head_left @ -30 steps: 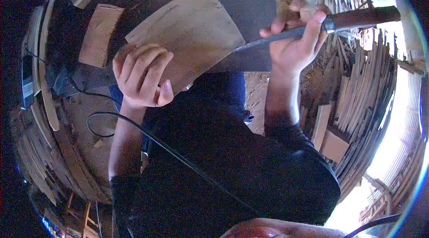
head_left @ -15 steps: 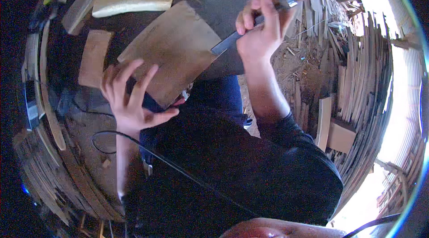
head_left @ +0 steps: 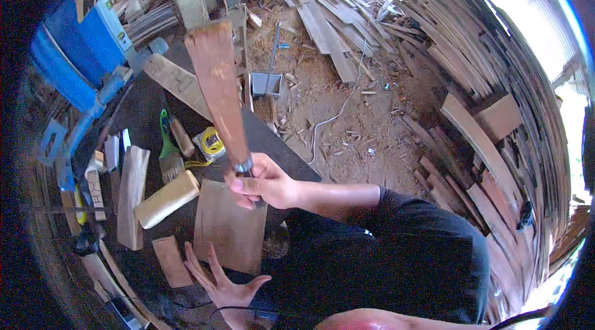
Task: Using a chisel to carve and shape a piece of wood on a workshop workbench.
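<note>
A chisel (head_left: pixel 218 82) with a long brown wooden handle and a metal ferrule is in my right hand (head_left: pixel 269 182). My fingers close round it just below the ferrule, and the handle points up and away. Most of its blade is hidden by the hand. Under that hand lies a flat rectangular wooden board (head_left: pixel 229 231) on the dark bench top. My left hand (head_left: pixel 229 283) holds nothing; its fingers are spread by the board's near left corner. A smaller wooden block (head_left: pixel 172 262) lies just beyond those fingertips.
Left of the board lie a pale curved wood piece (head_left: pixel 167 200), a green-handled brush (head_left: pixel 168 159) and a yellow tape measure (head_left: pixel 212 144). A blue barrel (head_left: pixel 87 51) stands far left. Beyond the bench, a dustpan (head_left: pixel 266 84) rests on the floor. Stacked planks (head_left: pixel 471 63) line the right.
The view has shifted, showing more floor and bench. The chisel's handle has swung from pointing right to pointing up and slightly left. My left hand stays spread.
</note>
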Available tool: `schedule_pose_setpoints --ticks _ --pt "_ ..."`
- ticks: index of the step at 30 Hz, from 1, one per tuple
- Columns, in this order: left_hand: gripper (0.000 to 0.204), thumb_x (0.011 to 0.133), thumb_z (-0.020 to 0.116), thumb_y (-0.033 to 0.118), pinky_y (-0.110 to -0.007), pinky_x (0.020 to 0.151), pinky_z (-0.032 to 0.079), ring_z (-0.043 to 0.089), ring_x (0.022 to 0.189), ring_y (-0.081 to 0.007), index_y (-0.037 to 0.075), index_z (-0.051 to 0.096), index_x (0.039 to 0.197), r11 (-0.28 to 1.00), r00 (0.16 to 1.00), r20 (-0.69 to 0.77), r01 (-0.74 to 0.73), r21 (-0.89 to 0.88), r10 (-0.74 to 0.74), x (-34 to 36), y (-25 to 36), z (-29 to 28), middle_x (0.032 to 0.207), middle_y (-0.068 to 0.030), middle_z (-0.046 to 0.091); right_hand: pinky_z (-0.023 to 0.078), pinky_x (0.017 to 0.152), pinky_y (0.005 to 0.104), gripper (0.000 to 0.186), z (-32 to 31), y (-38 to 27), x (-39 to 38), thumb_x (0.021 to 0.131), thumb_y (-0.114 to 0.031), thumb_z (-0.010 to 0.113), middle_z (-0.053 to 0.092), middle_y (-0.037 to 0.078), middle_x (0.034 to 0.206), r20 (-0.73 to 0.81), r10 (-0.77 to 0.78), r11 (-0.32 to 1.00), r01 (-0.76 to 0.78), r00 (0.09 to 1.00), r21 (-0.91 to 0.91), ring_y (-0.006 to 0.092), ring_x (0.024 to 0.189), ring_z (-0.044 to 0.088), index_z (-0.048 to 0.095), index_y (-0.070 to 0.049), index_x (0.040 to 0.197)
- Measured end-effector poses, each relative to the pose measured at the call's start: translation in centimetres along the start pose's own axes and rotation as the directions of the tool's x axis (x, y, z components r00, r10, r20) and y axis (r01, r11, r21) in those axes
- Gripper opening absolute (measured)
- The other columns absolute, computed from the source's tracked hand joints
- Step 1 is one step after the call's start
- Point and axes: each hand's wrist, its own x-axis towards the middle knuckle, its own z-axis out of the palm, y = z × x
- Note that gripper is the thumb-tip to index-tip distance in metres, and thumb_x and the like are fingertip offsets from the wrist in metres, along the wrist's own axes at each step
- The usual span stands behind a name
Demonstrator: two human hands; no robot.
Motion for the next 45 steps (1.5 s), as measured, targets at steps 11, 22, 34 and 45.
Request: schedule_pose_setpoints --ticks 11,22,34,45 --pt "0.136 0.057 0.068 0.086 -0.062 0.11 0.031 0.028 0.14 -0.0514 0.001 0.023 0.153 1.0 0.996 -0.08 0.029 0.011 -0.028 0.6 0.0 -0.3 0.154 -0.0338 0.022 0.026 0.047 0.0316 0.055 -0.4 -3.0 0.8 0.1 -0.033 0.059 0.038 0.0 0.053 0.198 0.274 0.915 -0.191 0.941 -0.356 0.011 0.048 0.035 0.037 -0.01 0.055" --pt "0.129 0.065 0.067 0.081 -0.058 0.113 0.031 0.024 0.144 -0.0477 0.003 0.018 0.155 0.996 0.998 0.004 0.068 0.049 -0.069 0.8 0.0 0.2 0.157 -0.0313 0.018 0.024 0.047 0.0291 0.055 -4.7 -3.1 1.1 0.106 -0.042 0.041 0.026 -0.004 0.05 0.179 0.333 0.893 -0.371 0.926 0.257 0.011 0.045 0.024 0.03 -0.016 0.059" --pt "0.144 0.048 0.069 0.085 -0.057 0.113 0.032 0.028 0.143 -0.0467 0.003 0.017 0.154 0.997 0.998 0.042 0.038 0.067 -0.041 0.3 -1.8 -0.3 0.157 -0.0267 0.023 0.027 0.049 0.0316 0.057 -5.6 -3.6 0.1 0.104 -0.044 0.044 0.026 -0.002 0.049 0.03 0.359 0.914 -0.358 0.933 0.188 0.0133 0.044 0.026 0.029 -0.015 0.058" --pt "0.138 0.047 0.072 0.081 -0.055 0.112 0.035 0.033 0.14 -0.0486 0.006 0.026 0.153 0.988 0.99 0.026 0.142 -0.056 -0.141 2.0 -1.8 0.2 0.155 -0.0282 0.028 0.024 0.052 0.0313 0.051 -7.2 -4.4 0.7 0.106 -0.045 0.033 0.022 -0.005 0.051 0.02 0.272 0.949 -0.272 0.962 0.158 0.0125 0.047 0.02 0.031 -0.018 0.064"
